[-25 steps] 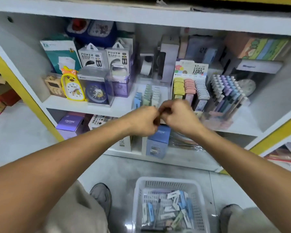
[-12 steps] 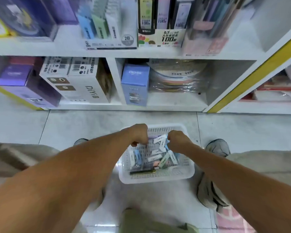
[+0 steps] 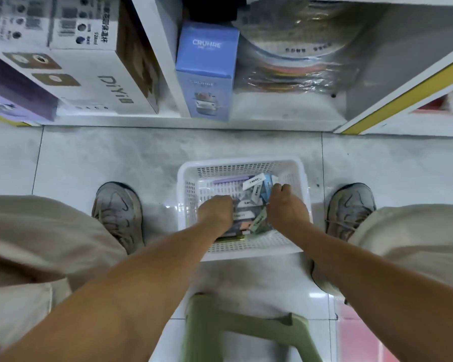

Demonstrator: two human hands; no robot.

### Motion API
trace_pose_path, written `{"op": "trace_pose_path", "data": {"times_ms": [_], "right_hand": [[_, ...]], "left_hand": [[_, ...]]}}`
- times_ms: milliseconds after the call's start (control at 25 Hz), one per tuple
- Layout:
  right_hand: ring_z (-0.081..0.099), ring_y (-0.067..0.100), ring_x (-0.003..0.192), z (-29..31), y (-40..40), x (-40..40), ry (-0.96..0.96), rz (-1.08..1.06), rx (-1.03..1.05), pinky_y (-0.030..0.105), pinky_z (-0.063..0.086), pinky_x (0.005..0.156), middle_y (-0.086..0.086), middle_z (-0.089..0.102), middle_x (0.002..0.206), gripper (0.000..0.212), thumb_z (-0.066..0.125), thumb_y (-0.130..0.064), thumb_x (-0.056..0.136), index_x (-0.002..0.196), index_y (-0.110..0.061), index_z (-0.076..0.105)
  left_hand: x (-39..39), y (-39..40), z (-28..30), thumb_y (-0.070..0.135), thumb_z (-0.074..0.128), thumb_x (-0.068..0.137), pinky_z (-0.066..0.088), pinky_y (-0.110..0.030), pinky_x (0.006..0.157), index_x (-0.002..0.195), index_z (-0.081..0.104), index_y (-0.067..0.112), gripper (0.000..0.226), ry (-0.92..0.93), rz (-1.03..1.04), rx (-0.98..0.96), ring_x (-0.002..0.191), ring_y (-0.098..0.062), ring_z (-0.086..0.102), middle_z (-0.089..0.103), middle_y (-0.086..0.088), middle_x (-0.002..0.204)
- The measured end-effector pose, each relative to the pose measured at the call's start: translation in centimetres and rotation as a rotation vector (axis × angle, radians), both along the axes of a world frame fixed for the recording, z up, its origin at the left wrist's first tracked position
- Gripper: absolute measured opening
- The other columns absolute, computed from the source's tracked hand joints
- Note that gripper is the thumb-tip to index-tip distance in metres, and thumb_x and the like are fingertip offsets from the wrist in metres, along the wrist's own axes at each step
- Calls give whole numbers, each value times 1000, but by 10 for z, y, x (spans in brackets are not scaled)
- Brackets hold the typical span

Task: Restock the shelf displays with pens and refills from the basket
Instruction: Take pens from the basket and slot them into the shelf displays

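A white perforated basket (image 3: pixel 305 184) stands on the floor tiles between my feet. It holds several pens and refill packets (image 3: pixel 254 181) with white labels, in blue, green, purple and grey. My left hand (image 3: pixel 216 211) is down in the basket's left half, knuckles up, its fingers buried among the packets and hidden. My right hand (image 3: pixel 285 205) is in the right half, its fingers curled on a blue packet (image 3: pixel 266 190) at the top of the pile.
The bottom shelf lies just beyond the basket, with a blue CRUHRE box (image 3: pixel 207 69), a white DiYi box (image 3: pixel 89 74), a purple box (image 3: pixel 11 92) and wrapped coloured discs (image 3: pixel 298 61). My shoes (image 3: pixel 118 210) (image 3: pixel 351 207) flank the basket. A green stool (image 3: pixel 246 327) is beneath me.
Both hands dropped from the upper shelf display down into the basket on the floor, and my view tilted down with them. They now sit deeper among the packets.
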State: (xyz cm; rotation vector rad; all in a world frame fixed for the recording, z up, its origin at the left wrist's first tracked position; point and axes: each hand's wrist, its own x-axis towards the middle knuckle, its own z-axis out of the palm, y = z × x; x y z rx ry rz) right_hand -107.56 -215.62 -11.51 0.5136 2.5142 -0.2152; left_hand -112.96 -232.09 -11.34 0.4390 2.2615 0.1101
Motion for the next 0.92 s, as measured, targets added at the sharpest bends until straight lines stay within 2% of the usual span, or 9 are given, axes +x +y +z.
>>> {"op": "trace_pose_path", "data": {"times_ms": [120,200,320,440,520,640,720,800,920], "right_hand": [[64,39,99,0,-3,-3,-4,-45,-46,37,42,63,18,45,127,42,55,-5,91,130,-3,40],[63,39,102,6,-1,-2,-45,-58,-87,38,44,66,18,44,128,48,60,-4,88,131,-3,38],[63,34,100,19,7,0,-142,122,-105,39,49,68,10,49,123,51,69,-16,83,127,-11,41],[61,26,107,25,8,4,-267,458,-119,42,56,82,1,51,127,45,59,-19,87,130,-21,46],[62,25,105,21,0,13,-206,606,-38,40,57,76,3,47,130,54,60,-16,86,136,-20,40],[59,24,106,7,-11,24,-64,662,32,36,56,67,7,38,139,59,67,-16,83,135,-19,39],[52,24,115,1,-10,24,-38,679,21,35,56,70,5,28,145,58,71,-16,81,131,-22,43],[50,23,116,-3,-3,20,-26,704,33,33,54,67,2,23,147,58,73,-15,80,130,-21,45],[53,24,116,-7,5,20,-3,720,70,35,57,68,1,26,149,55,70,-18,83,134,-18,48]], "left_hand": [[0,-5,0,28,64,87,55,-35,76,101,65,12,21,-74,-186,117,86,-23,62,65,-6,96],[3,-11,2,25,66,85,54,-32,72,102,66,9,23,-181,-377,85,84,-23,63,66,-8,99],[4,-16,1,24,77,76,48,-30,63,106,64,11,35,-244,-494,-2,82,-21,62,64,-6,98],[7,-11,3,18,77,76,48,-32,65,110,62,17,38,-81,-552,21,86,-22,60,62,-4,100],[15,-10,-1,12,69,82,47,-37,74,119,58,14,39,89,-553,37,100,-27,58,60,-10,112],[27,-11,-11,10,60,87,47,-41,83,125,49,5,40,264,-513,-6,111,-32,52,55,-17,121],[29,-10,-15,14,58,88,47,-42,87,126,47,5,40,279,-457,-37,113,-32,50,54,-17,123],[31,-7,-18,15,58,88,48,-42,88,125,46,4,40,286,-421,-47,112,-32,49,52,-18,122],[30,-5,-21,16,59,87,48,-44,92,124,46,4,41,337,-415,-80,111,-33,48,51,-19,122]]}}
